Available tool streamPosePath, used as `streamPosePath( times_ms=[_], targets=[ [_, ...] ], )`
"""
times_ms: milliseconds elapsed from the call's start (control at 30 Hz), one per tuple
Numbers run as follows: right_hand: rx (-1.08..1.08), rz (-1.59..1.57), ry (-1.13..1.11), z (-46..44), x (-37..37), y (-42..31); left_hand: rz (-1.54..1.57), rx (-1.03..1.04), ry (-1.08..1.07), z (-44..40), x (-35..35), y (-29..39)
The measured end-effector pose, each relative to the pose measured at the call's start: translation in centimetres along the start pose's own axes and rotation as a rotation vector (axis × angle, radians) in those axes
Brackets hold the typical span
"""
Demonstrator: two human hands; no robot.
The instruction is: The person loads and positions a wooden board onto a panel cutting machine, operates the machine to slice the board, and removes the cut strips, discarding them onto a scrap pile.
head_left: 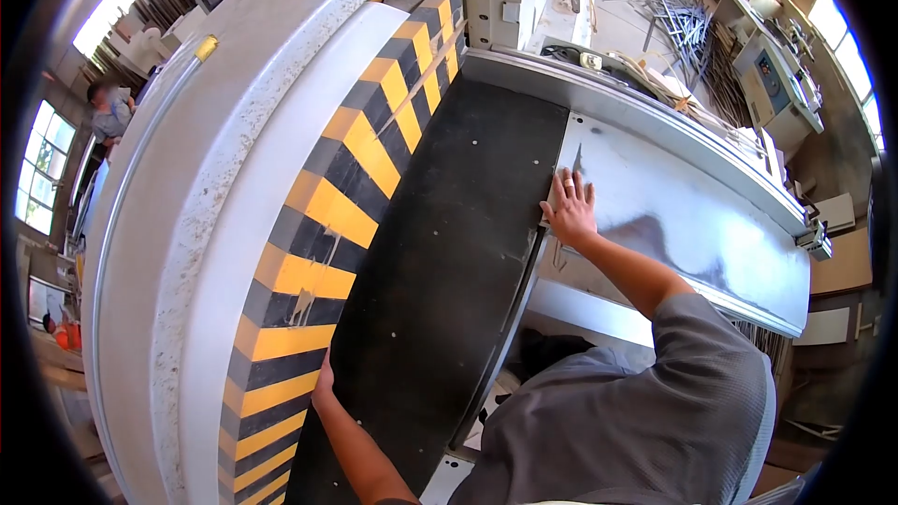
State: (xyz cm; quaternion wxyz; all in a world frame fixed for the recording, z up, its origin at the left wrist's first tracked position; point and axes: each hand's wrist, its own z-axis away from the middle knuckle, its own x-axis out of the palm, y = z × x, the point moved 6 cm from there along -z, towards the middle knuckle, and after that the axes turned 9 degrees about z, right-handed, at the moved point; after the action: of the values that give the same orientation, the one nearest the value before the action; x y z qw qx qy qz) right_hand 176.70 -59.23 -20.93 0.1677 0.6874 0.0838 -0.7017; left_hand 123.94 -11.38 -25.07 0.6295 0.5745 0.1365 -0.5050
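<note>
My right hand [572, 210] lies flat with fingers spread on the near-left corner of a shiny metal side table [692, 215], beside the edge of the black machine bed [449, 215]. A ring shows on one finger. My left hand [324, 382] reaches in at the lower edge of the yellow-and-black striped guard beam [327, 210]; its fingers are hidden there, so I cannot tell whether they hold anything. The striped beam runs lengthwise above the left side of the black bed.
A large pale curved machine body [206, 168] rises left of the beam. A metal fence rail [655, 122] borders the far side of the table. Beyond lie a heap of metal strips [687, 28] and another machine [772, 84]. A person [110, 112] is at the far left.
</note>
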Motion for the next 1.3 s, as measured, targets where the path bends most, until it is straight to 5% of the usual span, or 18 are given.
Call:
streamPosePath(
  times_ms=[1100,1300],
  targets=[
    [-0.036,-0.122,-0.045,1.1,-1.9,0.3,0.089,0.172,0.169,-3.1,0.1,-2.7],
    [-0.068,-0.171,-0.072,1.5,-1.1,1.4,-0.112,0.188,0.416,0.3,2.6,-0.2]
  ],
)
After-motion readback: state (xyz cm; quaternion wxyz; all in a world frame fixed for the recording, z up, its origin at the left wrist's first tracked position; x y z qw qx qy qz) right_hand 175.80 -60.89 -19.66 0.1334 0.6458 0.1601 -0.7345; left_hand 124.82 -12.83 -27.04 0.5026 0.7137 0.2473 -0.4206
